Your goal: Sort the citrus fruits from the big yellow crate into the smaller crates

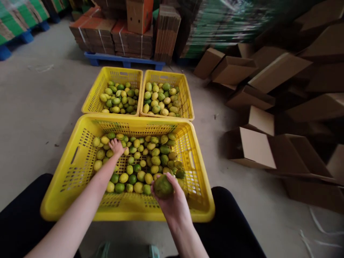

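A large yellow plastic crate (139, 213) stands between my knees, its floor partly covered with green and yellow lemons (138, 187). My left hand (116, 147) reaches into its far left part, fingers spread over the lemons there; whether the fingertips press on one is hard to see. Over the near right part, my right hand (176, 202) grips a big green lemon (163, 187) between thumb and fingers, raised above the others. Gaps between the fruit show the slotted crate floor near the middle.
Two smaller yellow crates, left (88, 98) and right (189, 98), hold more lemons beyond the large one. Open cardboard boxes (256, 147) lie heaped on the right. Flattened cartons (131, 39) sit on a blue pallet (125, 61) at the back. White straps (322, 229) lie on the floor.
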{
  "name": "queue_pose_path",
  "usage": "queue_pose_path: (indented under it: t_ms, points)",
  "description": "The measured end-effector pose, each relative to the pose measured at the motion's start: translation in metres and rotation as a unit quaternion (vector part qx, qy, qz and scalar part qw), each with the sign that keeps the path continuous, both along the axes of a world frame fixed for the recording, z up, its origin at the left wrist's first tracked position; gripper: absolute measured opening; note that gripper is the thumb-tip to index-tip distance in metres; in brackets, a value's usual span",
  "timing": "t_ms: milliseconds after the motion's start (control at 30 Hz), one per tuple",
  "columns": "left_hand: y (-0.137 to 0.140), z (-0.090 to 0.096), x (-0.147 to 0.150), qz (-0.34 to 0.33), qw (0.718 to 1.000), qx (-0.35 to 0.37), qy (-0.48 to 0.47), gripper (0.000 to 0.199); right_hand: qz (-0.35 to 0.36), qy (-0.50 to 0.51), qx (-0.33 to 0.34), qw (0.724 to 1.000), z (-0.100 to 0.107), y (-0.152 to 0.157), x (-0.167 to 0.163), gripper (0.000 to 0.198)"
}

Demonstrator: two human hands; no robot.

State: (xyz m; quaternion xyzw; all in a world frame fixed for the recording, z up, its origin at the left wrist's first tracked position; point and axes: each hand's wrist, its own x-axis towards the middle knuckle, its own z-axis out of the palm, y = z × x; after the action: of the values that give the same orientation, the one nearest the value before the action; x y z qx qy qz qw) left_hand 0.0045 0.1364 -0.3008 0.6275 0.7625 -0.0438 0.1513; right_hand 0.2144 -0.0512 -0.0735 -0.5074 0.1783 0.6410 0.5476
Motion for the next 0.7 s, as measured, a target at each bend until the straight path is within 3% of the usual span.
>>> queue_pose_path:
  t_ms: [133,233,333,400,467,567,633,700]
  points:
    - [-0.006,0.018,0.01,-0.007,0.998,0.001,-0.062,0.048,0.033,-0.014,0.04,0.999,0.001,0.001,-0.002,0.038]
    - [-0.014,0.045,0.018,-0.034,0.985,-0.049,-0.161,0.047,0.068,-0.039,0.084,0.993,-0.001,0.004,-0.002,0.039]
    - [-0.025,0.09,0.029,-0.093,0.931,-0.091,-0.342,0.058,0.092,-0.095,0.125,0.983,-0.003,0.008,-0.002,0.042]
    - [-0.033,0.133,0.036,-0.139,0.888,-0.077,-0.431,0.07,0.115,-0.153,0.171,0.967,-0.001,0.01,-0.005,0.044]
    - [-0.042,0.185,0.04,-0.194,0.854,-0.035,-0.481,0.077,0.137,-0.245,0.222,0.934,0.004,0.011,-0.008,0.047]
    - [-0.063,0.261,0.039,-0.29,0.803,0.102,-0.51,0.067,0.145,-0.413,0.3,0.847,0.02,0.012,-0.012,0.053]
    - [-0.085,0.295,0.033,-0.313,0.788,0.204,-0.49,0.062,0.136,-0.49,0.354,0.784,0.03,0.01,-0.014,0.056]
    - [-0.109,0.309,0.025,-0.314,0.786,0.263,-0.463,0.06,0.127,-0.525,0.4,0.74,0.038,0.006,-0.016,0.055]
